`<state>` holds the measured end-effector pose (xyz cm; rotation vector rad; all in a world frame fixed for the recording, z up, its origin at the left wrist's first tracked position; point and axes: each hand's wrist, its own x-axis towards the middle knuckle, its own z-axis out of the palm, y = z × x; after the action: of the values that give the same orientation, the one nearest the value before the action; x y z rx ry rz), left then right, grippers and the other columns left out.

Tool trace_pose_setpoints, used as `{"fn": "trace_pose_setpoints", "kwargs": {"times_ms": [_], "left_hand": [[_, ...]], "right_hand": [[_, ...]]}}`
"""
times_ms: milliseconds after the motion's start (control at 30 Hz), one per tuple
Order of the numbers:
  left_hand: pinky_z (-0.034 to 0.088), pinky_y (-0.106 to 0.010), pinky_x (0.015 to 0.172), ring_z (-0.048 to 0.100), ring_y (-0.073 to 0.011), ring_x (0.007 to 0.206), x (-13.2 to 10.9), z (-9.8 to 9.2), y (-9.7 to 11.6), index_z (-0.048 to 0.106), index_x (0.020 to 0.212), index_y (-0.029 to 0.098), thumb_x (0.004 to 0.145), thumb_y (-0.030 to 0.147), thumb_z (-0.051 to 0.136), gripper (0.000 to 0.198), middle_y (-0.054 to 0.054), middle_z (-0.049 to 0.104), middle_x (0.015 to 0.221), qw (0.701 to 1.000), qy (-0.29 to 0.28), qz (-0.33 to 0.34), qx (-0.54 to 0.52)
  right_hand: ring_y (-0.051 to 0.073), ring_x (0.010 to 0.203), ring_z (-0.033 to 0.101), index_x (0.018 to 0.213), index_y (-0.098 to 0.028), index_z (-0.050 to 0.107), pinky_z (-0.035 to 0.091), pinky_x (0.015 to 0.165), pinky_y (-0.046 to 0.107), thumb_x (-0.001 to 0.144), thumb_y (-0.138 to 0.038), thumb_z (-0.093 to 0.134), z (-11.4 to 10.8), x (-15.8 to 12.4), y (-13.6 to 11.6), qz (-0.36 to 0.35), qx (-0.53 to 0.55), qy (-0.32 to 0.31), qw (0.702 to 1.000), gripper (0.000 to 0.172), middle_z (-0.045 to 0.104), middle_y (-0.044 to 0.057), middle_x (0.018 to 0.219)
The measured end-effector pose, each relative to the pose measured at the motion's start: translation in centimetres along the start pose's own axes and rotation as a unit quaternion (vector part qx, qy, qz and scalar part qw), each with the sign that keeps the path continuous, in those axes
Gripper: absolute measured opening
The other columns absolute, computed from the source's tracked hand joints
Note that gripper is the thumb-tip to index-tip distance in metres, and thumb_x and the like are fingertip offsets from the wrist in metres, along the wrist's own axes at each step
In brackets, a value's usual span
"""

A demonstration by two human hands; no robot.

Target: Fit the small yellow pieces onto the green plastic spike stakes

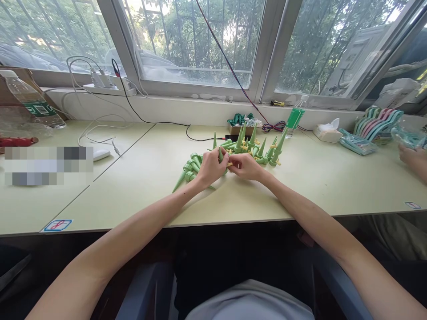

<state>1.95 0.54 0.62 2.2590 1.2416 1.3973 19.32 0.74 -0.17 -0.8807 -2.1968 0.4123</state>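
The left hand [211, 169] was closed around a slim, tapered green plastic spike [220, 154], held point-up above the pale yellow-green tabletop [133, 195]. The right hand [247, 167] met it closely, thumb and fingers drawn together at a small yellow plastic fitting [229, 164] — whether they gripped it could not be told. Beside the left hand, a group of ribbed-collared green plastic cones [191, 167] lay on its side; beyond the right, upright green plastic cones with yellow fittings [252, 138] stood clustered. A clear green-labelled plastic bottle [295, 118] stood behind these. At the far right — a co-worker's hand [413, 158] touched a clear-wrapped teal bundle [408, 135].
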Motion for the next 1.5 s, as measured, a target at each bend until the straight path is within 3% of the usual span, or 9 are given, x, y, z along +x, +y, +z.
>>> {"fn": "trace_pose_setpoints", "kwargs": {"times_ms": [267,533,1500], "left_hand": [[0.038,-0.026,0.057,0.041,-0.0099,0.047,-0.03,-0.08,0.15,0.057,0.075,0.019,0.09,0.028,0.055,0.017,0.004,0.052,0.055,1.0,-0.003,0.004,-0.02],[0.038,-0.026,0.058,0.042,-0.0103,0.048,-0.08,-0.11,0.39,0.057,0.075,0.02,0.09,0.028,0.055,0.017,0.004,0.052,0.055,1.0,-0.001,0.004,-0.015],[0.038,-0.026,0.057,0.04,-0.0096,0.047,-0.18,-0.08,0.5,0.055,0.074,0.02,0.09,0.031,0.054,0.02,0.005,0.052,0.055,1.0,0.001,0.006,-0.031]], "right_hand": [[0.009,0.054,0.04,0.076,-0.015,0.061,0.034,0.058,0.024,0.077,-0.02,0.058,-0.25,-0.24,-0.48,0.04,-0.006,-0.105,0.994,0.006,0.051,-0.004,0.057],[0.008,0.053,0.036,0.071,-0.017,0.055,0.033,0.057,0.023,0.079,-0.03,0.062,-0.3,-0.2,-0.77,0.031,0.007,-0.11,0.993,0.017,0.049,-0.005,0.057],[0.009,0.056,0.039,0.074,-0.016,0.061,0.033,0.059,0.024,0.08,-0.031,0.063,-0.15,-0.17,-0.46,0.037,-0.005,-0.106,0.994,0.016,0.048,-0.005,0.056]]}}
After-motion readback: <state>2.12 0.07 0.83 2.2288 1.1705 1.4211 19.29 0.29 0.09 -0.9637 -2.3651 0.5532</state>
